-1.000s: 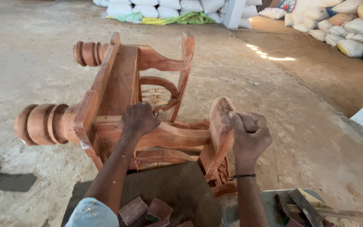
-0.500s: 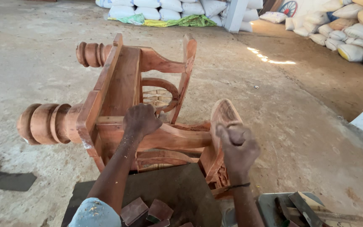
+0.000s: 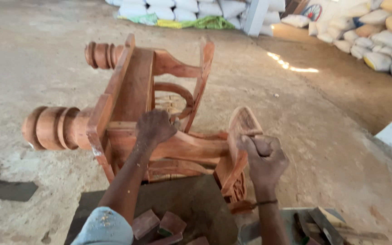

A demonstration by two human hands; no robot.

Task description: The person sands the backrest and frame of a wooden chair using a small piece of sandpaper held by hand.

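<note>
Right in front of you, on its side, lies a wooden chair (image 3: 150, 118). It rests partly on the floor (image 3: 32, 50) and partly on a dark board (image 3: 196, 204) close to you. Two fat, round legs (image 3: 53, 128) point toward 9 o'clock.

Your left hand (image 3: 155, 128) sits in the middle of the chair. It presses down on a curved wooden rail (image 3: 191, 147), with the fingers curled over it. It holds no tool that you can see.

Your right hand (image 3: 265, 159) is at 3 o'clock from the left one, and the two hands are apart. It is closed in a fist. The fist touches the carved end piece (image 3: 241, 131) of the chair, which sticks up beside it. You cannot tell if something small is inside the fist. A thin dark band (image 3: 267, 202) goes around that wrist.

Down at 6 o'clock, near your blue sleeve (image 3: 103, 227), lie some small reddish wood blocks (image 3: 159, 224). At 5 o'clock there is a grey tray (image 3: 291, 213) with tools (image 3: 325, 224) in it.

Far away at 12 o'clock, white sacks (image 3: 178, 7) are piled up, with a green cloth (image 3: 209, 22) in front of them. More sacks (image 3: 382, 41) are stacked at 2 o'clock. A patch of sun (image 3: 291, 66) shines on the floor near them.
</note>
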